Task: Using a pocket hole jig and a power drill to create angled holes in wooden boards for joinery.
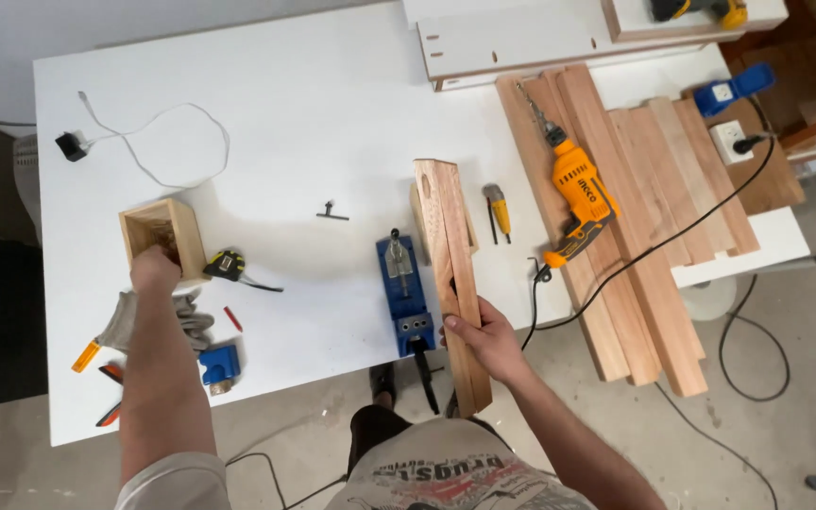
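**Inspector:** Wooden box (pixel 163 235)?

**Clerk:** At the table's (pixel 314 104) left side. The left hand (pixel 154 267) reaches inside; its fingers and the box's contents are hidden.

**Inspector:** Right hand (pixel 484 337)?

**Clerk:** Clasped around a wooden plank (pixel 451 274), beside the blue jig (pixel 402 291).

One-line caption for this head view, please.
Left hand reaches into a small wooden box; right hand grips a wooden board beside a blue jig.

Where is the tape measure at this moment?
In the head view, the tape measure lies on the left part of the white table, just right of the small wooden box that the left hand reaches into.
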